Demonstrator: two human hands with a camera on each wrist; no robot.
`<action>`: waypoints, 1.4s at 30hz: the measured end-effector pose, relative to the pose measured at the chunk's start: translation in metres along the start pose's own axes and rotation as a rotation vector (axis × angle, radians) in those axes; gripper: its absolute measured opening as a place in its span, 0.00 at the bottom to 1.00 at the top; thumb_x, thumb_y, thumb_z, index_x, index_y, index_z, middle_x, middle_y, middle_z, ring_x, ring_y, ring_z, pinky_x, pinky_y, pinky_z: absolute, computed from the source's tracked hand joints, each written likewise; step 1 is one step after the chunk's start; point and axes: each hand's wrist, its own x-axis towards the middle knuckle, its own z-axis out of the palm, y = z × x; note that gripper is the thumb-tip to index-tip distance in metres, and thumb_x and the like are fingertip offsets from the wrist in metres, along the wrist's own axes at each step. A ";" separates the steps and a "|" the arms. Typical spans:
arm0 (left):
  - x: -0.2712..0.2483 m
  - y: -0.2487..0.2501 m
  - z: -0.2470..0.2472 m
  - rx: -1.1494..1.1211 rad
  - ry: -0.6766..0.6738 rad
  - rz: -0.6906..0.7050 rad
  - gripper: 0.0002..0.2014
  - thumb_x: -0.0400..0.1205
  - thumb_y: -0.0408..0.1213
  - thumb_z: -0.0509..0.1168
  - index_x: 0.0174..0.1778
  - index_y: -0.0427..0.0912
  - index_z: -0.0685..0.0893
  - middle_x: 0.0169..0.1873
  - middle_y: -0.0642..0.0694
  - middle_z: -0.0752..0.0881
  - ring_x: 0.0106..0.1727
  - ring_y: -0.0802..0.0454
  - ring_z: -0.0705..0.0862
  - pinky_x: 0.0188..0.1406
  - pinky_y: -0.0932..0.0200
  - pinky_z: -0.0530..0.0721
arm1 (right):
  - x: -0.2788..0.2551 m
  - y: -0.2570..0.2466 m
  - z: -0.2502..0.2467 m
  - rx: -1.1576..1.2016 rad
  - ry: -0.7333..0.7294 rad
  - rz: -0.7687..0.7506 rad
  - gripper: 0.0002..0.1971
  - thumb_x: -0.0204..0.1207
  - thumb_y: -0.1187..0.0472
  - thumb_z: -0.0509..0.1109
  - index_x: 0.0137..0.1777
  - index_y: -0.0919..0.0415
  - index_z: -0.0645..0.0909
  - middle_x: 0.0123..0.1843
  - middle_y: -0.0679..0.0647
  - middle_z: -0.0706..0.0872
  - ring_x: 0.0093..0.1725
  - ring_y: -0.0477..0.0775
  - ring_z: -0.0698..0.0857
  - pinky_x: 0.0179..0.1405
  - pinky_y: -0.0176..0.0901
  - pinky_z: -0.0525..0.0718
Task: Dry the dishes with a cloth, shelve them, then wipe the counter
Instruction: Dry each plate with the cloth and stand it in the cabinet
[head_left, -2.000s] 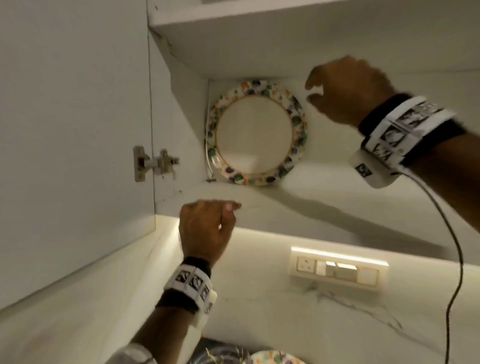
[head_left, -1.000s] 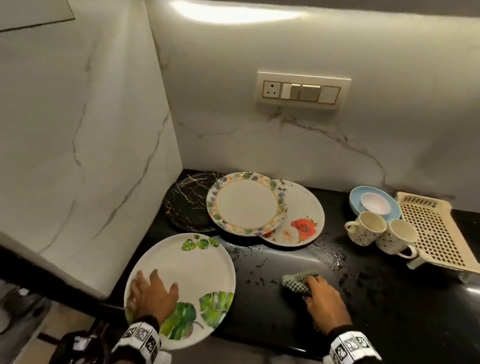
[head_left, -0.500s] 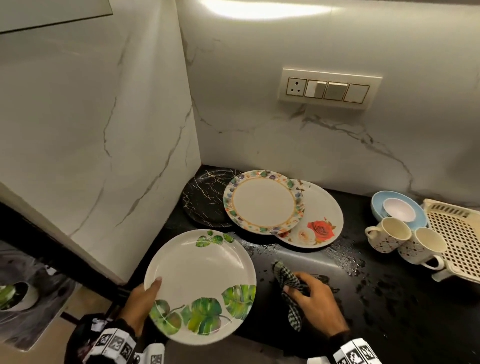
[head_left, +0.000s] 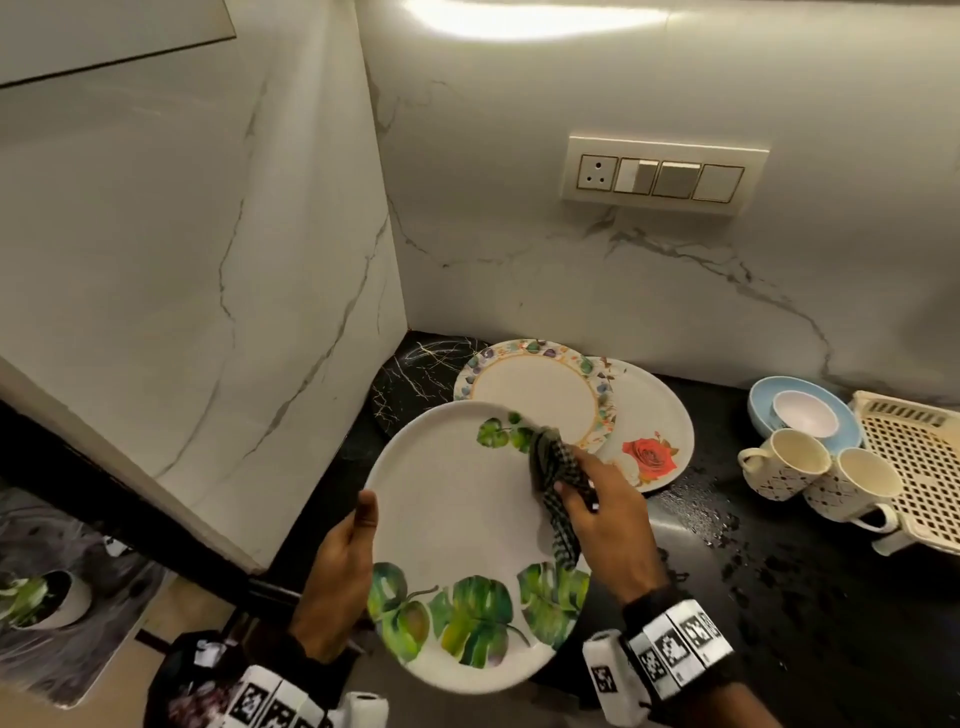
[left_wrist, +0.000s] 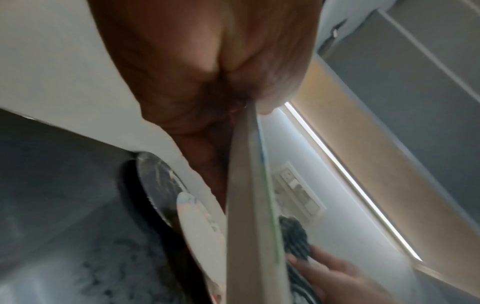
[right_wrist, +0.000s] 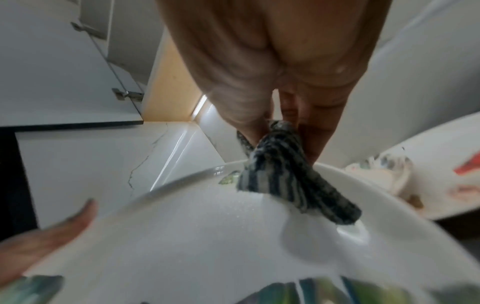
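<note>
1. Left hand (head_left: 332, 577) holding the leaf plate (head_left: 457, 525) by its left rim, thumb on the upper face, fingers hidden beneath — grip closed on the rim, plate raised off the black surface (head_left: 810, 613) and tilted toward the camera.
2. Right hand (head_left: 608, 525) clutching the checked cloth (head_left: 553, 470) between thumb and curled fingers; grip pinching the cloth, which lies bunched against the plate's upper right face, just beside a small green leaf print.
3. In the right wrist view, cloth (right_wrist: 288, 174) touching the white plate face (right_wrist: 194, 236), a loose end trailing toward the rim; left thumb (right_wrist: 52, 228) at the far edge.
4. In the left wrist view, plate (left_wrist: 244, 205) seen edge-on, blurred, with the right hand (left_wrist: 335, 275) and cloth (left_wrist: 296, 236) beyond it.
5. Behind the held plate, 3 more plates lying flat and overlapping near the corner: a black marbled plate (head_left: 415, 379) furthest left, a flower-rimmed plate (head_left: 540, 389) partly over it, a rose plate (head_left: 649, 441) to the right, tucked under the flower-rimmed one.
6. Further right, 2 patterned mugs (head_left: 784, 462) side by side, touching; behind them a blue plate (head_left: 763, 400) carrying a small white bowl (head_left: 805, 415).
7. At the right edge, a cream perforated tray (head_left: 924, 462), tilted.
8. Water droplets (head_left: 701, 509) scattered on the surface right of the rose plate.
9. On the marble wall, a switch panel (head_left: 662, 174) with 1 socket.
</note>
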 end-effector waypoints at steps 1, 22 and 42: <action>-0.002 0.006 0.009 0.026 -0.020 0.031 0.32 0.83 0.67 0.51 0.59 0.48 0.90 0.49 0.45 0.97 0.52 0.44 0.96 0.55 0.42 0.93 | 0.007 -0.004 -0.002 -0.040 0.044 -0.005 0.24 0.86 0.61 0.74 0.81 0.48 0.80 0.69 0.47 0.87 0.68 0.47 0.82 0.75 0.50 0.81; -0.004 0.054 0.077 0.099 -0.177 0.404 0.31 0.91 0.53 0.53 0.56 0.23 0.83 0.21 0.55 0.82 0.24 0.65 0.79 0.28 0.74 0.78 | 0.028 -0.039 -0.060 -0.187 0.284 -0.109 0.24 0.86 0.65 0.71 0.79 0.44 0.83 0.65 0.38 0.81 0.61 0.34 0.78 0.72 0.51 0.85; 0.014 0.079 0.126 0.025 -0.085 0.375 0.27 0.88 0.68 0.52 0.63 0.55 0.89 0.50 0.59 0.96 0.55 0.59 0.94 0.52 0.66 0.90 | -0.052 -0.061 -0.039 -0.259 0.023 -0.389 0.26 0.86 0.62 0.69 0.81 0.38 0.80 0.76 0.42 0.84 0.68 0.39 0.84 0.75 0.22 0.73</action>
